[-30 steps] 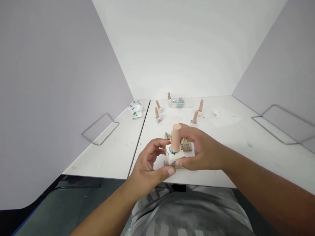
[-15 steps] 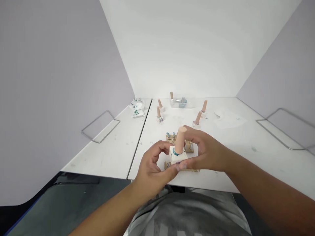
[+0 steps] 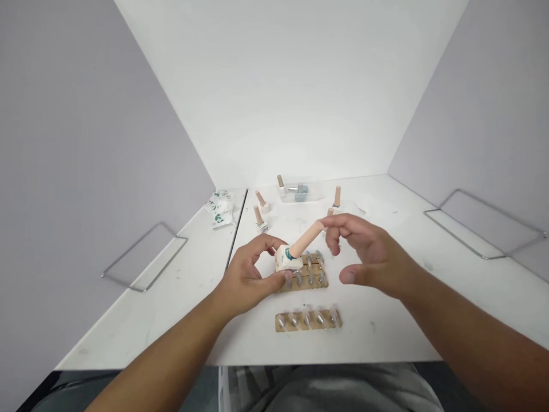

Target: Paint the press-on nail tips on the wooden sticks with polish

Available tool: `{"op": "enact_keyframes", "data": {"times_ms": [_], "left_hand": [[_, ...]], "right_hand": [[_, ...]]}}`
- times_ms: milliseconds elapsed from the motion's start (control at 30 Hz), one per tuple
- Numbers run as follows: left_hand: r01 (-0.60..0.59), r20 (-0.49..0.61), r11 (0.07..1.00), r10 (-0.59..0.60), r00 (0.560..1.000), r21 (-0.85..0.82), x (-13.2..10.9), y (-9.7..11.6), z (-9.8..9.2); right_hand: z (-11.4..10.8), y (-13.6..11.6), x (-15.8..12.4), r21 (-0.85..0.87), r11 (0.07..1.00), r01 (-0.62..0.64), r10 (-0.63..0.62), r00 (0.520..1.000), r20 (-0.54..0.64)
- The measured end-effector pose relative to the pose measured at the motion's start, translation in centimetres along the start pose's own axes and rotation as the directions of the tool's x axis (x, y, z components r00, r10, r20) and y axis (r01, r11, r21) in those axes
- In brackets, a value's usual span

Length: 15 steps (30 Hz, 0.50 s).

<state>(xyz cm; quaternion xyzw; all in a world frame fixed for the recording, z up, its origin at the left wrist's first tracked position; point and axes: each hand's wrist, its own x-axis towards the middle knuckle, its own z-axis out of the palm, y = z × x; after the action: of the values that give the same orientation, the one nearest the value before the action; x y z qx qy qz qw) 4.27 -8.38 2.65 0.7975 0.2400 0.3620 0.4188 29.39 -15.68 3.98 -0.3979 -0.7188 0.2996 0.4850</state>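
Smudged white surface [image 3: 377, 329] is meeting a white wall [image 3: 295, 86] at its back edge, grey panels [image 3: 81, 143] flanking. Boxy white bottle [image 3: 287, 259], teal-smeared, peach cap [image 3: 306, 239] leaning right, is hanging between front and back edges, left grip [image 3: 253, 280] clasping it. Right grip [image 3: 371, 254] is gaping at cap's end.

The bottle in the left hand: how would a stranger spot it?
Start at the white table, then find the left hand over it. It holds a bottle with a white, blocky body and long peach cap. Unlike the peach-capped bottles farther back, this one is gripped, tilted toward the right hand, with teal at the cap's base.
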Motion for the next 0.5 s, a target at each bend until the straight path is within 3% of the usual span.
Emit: {"op": "enact_keyframes", "data": {"times_ms": [100,300,500], "left_hand": [[-0.034,0.042,0.995,0.03,0.999,0.097,0.8,-0.8,0.0],[-0.134,0.159,0.979,0.109,0.981,0.155,1.2,-1.2,-0.3],[-0.029,0.207,0.995,0.047,0.977,-0.09,0.9,-2.4,-0.8]], "right_hand": [[1.1,0.8,0.3,0.047,0.999,-0.017,0.017,1.0,0.008],[2.1,2.1,1.0,-0.013,0.999,0.039,-0.041,0.98,-0.193],[1.3,3.1,0.7,0.127,0.992,0.0,0.022,0.985,-0.173]]}}
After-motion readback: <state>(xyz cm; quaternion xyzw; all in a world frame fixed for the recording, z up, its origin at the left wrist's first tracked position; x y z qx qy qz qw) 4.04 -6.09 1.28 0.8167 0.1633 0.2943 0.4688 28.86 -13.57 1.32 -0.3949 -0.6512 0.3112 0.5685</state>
